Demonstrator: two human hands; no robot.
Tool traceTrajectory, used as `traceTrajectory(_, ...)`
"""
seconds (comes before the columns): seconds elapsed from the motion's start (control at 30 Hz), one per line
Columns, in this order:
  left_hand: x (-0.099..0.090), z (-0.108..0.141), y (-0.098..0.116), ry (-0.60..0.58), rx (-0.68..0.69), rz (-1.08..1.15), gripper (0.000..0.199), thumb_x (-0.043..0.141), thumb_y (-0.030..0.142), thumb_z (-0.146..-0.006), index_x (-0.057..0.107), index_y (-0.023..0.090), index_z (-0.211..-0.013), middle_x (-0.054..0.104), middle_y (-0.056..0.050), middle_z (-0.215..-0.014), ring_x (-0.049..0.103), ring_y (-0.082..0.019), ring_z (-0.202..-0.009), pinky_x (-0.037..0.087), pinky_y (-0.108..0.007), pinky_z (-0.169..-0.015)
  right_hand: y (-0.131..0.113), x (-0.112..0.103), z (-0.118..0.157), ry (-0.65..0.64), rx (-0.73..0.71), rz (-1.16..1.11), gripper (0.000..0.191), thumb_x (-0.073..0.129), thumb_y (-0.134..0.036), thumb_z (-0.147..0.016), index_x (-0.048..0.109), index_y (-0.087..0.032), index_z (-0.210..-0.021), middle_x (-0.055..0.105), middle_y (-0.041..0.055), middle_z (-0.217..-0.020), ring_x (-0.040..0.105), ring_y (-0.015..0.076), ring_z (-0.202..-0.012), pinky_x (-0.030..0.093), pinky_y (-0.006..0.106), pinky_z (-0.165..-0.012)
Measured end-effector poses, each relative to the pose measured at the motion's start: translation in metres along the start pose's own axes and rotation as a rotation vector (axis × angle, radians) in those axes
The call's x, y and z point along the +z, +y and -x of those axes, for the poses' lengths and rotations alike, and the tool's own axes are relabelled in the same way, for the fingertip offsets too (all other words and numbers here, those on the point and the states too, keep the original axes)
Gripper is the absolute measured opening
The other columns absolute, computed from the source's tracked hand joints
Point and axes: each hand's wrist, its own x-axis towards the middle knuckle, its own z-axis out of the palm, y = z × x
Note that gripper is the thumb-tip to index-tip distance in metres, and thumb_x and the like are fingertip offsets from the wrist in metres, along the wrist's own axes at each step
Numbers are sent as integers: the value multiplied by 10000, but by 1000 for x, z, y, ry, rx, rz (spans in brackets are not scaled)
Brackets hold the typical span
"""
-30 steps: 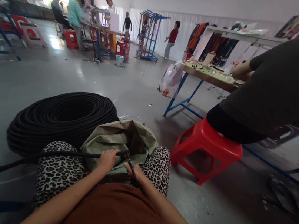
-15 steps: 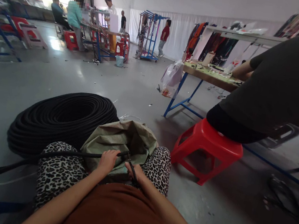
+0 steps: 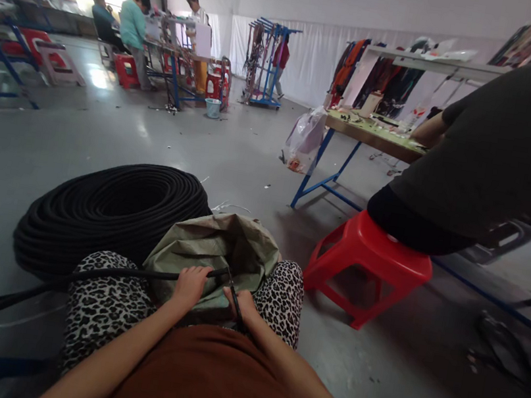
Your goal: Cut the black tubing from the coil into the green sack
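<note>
Where the floor (image 3: 230,167) bears the coil (image 3: 73,217), the sack (image 3: 211,244) gapes just beside it, between the knees (image 3: 282,288). The cord (image 3: 134,274) crosses the left knee to its end above the sack's mouth; the left hand (image 3: 191,286) wraps it close behind that end, and the right hand (image 3: 242,305) curls round the handles of the scissors (image 3: 234,295). Good practice, it would seem, is to hold the cord taut and the fingers clear of the blades. Hidden or indistinct: the sack's contents, several right fingers, any contact between blade tips and dark cord end; the cord runs out of view at lower left.
</note>
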Motion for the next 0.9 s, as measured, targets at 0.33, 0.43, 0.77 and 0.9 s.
traceTrajectory(0.33,1,-4,1,-46,0,-32,358,435,202,-908,595,235,-1227,681,-84,-1176,596,-220,-1071,374,-354,-883,-8,-5,4,12,-2,159,474,567,-524,-870,699,-123,-655,620,82,-628,635,210,-743,373,233,-576)
traceTrajectory(0.43,1,-4,0,-47,-3,-39,360,436,205,-908,596,241,-1229,686,-86,-1166,599,-223,-1070,378,-354,-873,-7,-4,4,12,14,173,470,576,-528,-859,710,-118,-672,644,96,-660,644,218,-764,370,234,-575)
traceTrajectory(0.77,4,-9,1,-45,-6,-55,359,436,191,-900,614,234,-1209,693,-96,-1134,607,-229,-1052,378,-362,-871,1,-2,-3,20,31,164,436,584,-509,-841,682,-139,-633,648,106,-664,658,244,-773,372,242,-555)
traceTrajectory(0.9,5,-10,1,-32,-8,-56,363,427,183,-898,617,235,-1202,697,-92,-1122,609,-228,-1047,383,-359,-869,2,-2,-5,25,34,152,418,601,-501,-832,672,-139,-636,645,96,-658,661,235,-776,399,235,-572)
